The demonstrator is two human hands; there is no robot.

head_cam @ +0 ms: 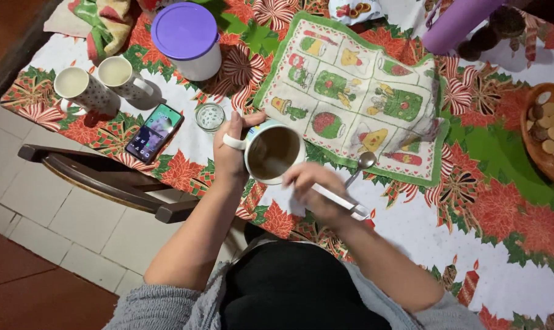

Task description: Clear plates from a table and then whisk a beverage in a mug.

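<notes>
White handle of the mug (273,152) is gripped by the left hand (231,153), fingers curled through it. Clenched at the mug's five o'clock, the right hand (316,192) pinches a white-handled spoon (344,198), beside a second spoon (361,166).

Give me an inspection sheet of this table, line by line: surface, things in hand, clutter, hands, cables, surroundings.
Surface: table under a poinsettia-print tablecloth, with a printed tea towel spread on it.
Things in hand: mug of brown drink; white-handled utensil dipped into it; a metal spoon lies beside.
Clutter: two mugs of pale liquid, a phone, a small glass, a purple-lidded tub, a wooden bowl of biscuits.
Hands: left hand holds the mug's handle; right hand grips the utensil.
Cables: nothing seen.
Surroundings: wooden chair, tiled floor.
</notes>
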